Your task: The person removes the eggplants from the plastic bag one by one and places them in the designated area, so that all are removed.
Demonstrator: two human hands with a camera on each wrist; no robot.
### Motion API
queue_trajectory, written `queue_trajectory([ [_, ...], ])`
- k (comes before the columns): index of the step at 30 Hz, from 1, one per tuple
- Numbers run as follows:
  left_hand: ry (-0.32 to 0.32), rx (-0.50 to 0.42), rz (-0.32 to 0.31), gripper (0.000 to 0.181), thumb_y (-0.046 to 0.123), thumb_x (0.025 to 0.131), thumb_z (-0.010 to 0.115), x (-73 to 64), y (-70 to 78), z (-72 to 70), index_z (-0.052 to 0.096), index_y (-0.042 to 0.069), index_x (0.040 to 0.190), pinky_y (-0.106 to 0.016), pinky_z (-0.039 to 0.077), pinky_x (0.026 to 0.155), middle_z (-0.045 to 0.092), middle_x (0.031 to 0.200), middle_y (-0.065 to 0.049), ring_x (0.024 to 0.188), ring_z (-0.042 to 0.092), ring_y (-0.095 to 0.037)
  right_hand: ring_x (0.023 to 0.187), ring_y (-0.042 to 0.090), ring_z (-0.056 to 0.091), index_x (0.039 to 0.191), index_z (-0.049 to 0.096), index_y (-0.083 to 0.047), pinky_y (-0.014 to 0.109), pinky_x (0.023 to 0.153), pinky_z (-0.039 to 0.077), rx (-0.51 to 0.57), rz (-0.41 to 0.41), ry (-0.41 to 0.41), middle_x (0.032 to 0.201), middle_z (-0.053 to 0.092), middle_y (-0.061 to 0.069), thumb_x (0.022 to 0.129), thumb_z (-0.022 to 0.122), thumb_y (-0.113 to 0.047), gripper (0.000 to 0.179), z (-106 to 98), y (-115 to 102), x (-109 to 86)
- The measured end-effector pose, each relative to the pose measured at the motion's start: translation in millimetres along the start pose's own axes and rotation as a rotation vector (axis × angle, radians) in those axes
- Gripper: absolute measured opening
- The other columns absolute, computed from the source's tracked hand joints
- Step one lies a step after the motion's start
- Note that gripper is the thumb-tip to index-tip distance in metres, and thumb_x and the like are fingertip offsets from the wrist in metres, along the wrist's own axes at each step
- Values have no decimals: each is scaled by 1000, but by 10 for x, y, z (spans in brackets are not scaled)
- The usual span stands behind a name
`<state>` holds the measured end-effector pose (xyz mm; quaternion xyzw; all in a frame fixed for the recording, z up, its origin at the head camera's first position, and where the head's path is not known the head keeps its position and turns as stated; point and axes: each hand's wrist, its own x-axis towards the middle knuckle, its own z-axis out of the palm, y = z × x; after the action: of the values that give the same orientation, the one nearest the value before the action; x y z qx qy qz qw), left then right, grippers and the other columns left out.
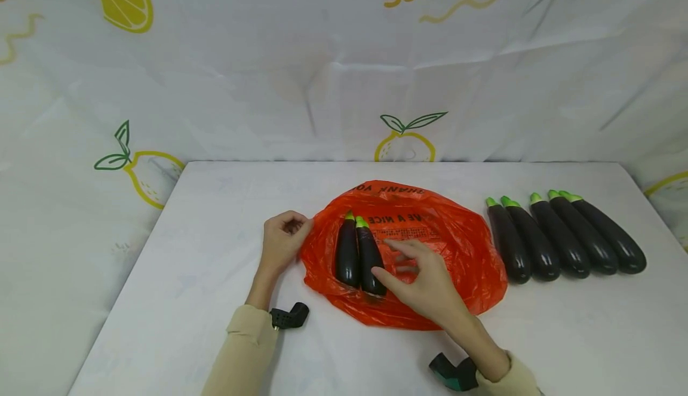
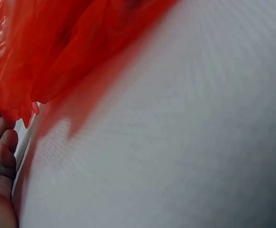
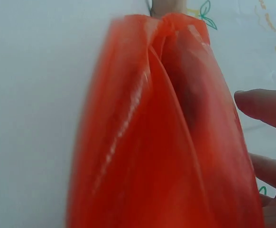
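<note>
A red plastic bag (image 1: 451, 246) lies spread on the white table, with printed lettering on it. Two dark eggplants with green stems, a left one (image 1: 347, 255) and a right one (image 1: 369, 258), lie side by side at the bag's left part. My left hand (image 1: 283, 238) pinches the bag's left edge; in the left wrist view its curled fingers (image 2: 5, 147) show below the red plastic. Over the bag, my right hand (image 1: 427, 282) has its thumb and fingers spread, the thumb tip beside the right eggplant. In the right wrist view the bag's wall (image 3: 152, 156) hides the eggplants.
To the right of the bag, several more eggplants (image 1: 556, 241) lie in a row with their green stems toward the back. A white cloth (image 1: 258, 103) printed with lemons hangs behind the table (image 1: 177, 300).
</note>
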<state>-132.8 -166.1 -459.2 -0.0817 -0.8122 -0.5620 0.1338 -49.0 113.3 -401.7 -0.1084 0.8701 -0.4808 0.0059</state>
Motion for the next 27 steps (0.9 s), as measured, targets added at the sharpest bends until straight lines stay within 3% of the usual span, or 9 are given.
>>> queue_trajectory([
  [8,-8,-8,-25,9,7,89,73,-3,12,-2,74,3,81,-19,44,60,67,73,-15,64,51,-9,94,21,72,134,66,-6,30,77,62,-37,95,-49,126,68,15,81,87,-28,61,100,-56,-6],
  [13,-10,-8,-23,10,7,89,74,-2,15,-4,74,2,81,-19,44,61,68,74,-16,64,51,-9,89,16,70,135,65,-6,26,75,61,-36,138,-74,121,68,14,81,87,-30,63,153,-62,-8],
  [22,11,1,18,9,6,88,72,-1,-4,9,72,3,79,-18,44,57,65,69,-7,61,51,-6,80,14,68,135,63,-1,23,69,59,7,140,-59,116,70,18,83,82,-15,57,168,-52,-11],
  [27,5,4,4,9,7,88,73,1,3,1,73,3,80,-18,44,58,66,70,-9,62,51,-6,81,16,66,136,63,-2,25,70,59,-25,143,-30,113,69,17,83,80,-11,56,63,-39,-15],
])
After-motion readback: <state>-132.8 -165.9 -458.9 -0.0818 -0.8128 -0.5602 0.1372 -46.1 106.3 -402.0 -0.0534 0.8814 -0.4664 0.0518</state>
